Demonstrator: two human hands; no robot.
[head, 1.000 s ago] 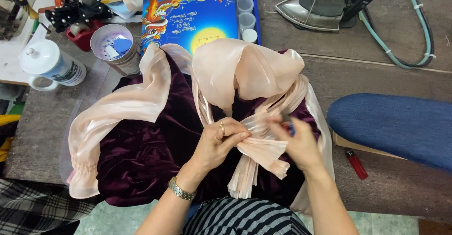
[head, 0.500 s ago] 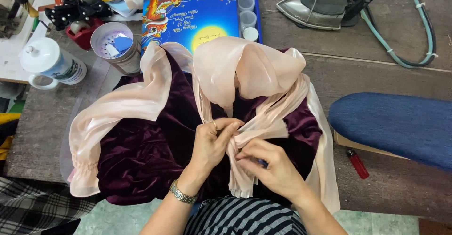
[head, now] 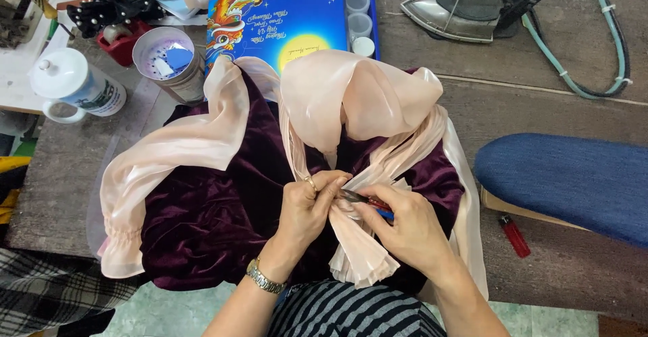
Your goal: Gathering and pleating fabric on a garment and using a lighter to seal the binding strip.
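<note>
Small tool [head: 364, 200] mostly under fingers [head: 398, 205]

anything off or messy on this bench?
Nothing damaged or spilled. Left hand pinches the pale peach satin trim of the dark purple velvet garment; right hand holds a small red-handled tool there. A red lighter lies loose by the blue padded board.

dark purple velvet garment [head: 223, 215] | flat on table | peach satin trim [head: 364, 242] bunched

Both hands — left hand [head: 309, 209], right hand [head: 405, 225] — on peach satin trim [head: 364, 256]
</note>
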